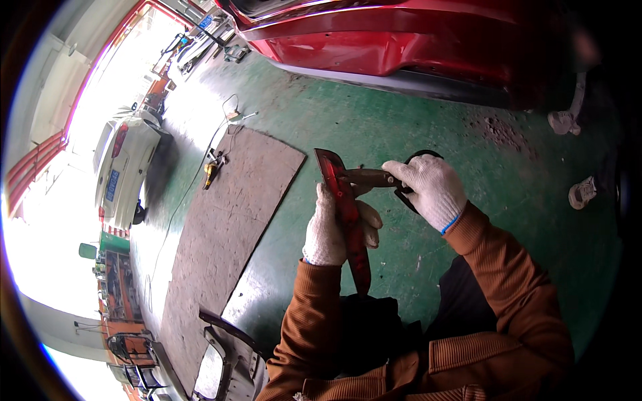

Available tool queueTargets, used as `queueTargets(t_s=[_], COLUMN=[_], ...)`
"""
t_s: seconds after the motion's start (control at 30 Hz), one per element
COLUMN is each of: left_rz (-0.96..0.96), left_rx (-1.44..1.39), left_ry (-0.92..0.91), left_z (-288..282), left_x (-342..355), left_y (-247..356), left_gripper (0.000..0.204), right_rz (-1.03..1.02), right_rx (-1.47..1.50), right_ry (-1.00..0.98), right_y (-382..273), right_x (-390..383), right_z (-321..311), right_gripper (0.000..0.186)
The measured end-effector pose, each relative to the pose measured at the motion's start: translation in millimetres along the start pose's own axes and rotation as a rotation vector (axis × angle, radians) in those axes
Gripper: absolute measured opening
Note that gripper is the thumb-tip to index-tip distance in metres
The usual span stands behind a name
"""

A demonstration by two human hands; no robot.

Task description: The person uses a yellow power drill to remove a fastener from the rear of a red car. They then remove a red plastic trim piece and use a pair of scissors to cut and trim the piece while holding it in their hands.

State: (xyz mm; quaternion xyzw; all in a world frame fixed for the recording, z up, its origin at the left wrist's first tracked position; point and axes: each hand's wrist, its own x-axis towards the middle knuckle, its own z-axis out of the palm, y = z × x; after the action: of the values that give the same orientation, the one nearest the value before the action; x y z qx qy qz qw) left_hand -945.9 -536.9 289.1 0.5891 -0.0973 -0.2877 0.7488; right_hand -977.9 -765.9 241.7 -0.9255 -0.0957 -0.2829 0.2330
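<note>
My gloved left hand point(328, 230) is wrapped around a long, narrow red car tail light point(349, 217), which stands nearly upright in front of me. Its upper end has a dark edge, and the lower end tapers to a point near my lap. In my gloved right hand point(433, 190) is a pair of scissors with dark blades point(366, 177) and black handles. The blades point left, with their tips at the upper part of the tail light. Whether they cut into anything there I cannot tell.
A red car point(374, 53) stands ahead, a white car point(127, 170) at the left. A brown board point(234, 194) lies on the green floor, bearing a yellow-black power tool point(212, 169) with its cord. A grey car panel point(231, 364) lies nearby. Another person's shoes point(582, 193) show at right.
</note>
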Motion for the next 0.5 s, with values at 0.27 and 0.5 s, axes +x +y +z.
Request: queueTargets(t_s=[0.27,0.5], left_rz=[-0.175,-0.125], left_rx=[-0.085,-0.136], left_ry=[-0.018,0.037], left_z=[-7.4,-4.7], left_x=[-7.9,-11.4], left_y=[7.9,10.4], left_gripper=[0.083,0.080], right_rz=[-0.039,0.096], right_rx=[-0.084,0.214], right_ry=[-0.054,-0.154], right_y=[8.3,3.7], right_x=[3.2,-0.6], right_z=[-3.3,-3.6], right_gripper=[0.051,0.040])
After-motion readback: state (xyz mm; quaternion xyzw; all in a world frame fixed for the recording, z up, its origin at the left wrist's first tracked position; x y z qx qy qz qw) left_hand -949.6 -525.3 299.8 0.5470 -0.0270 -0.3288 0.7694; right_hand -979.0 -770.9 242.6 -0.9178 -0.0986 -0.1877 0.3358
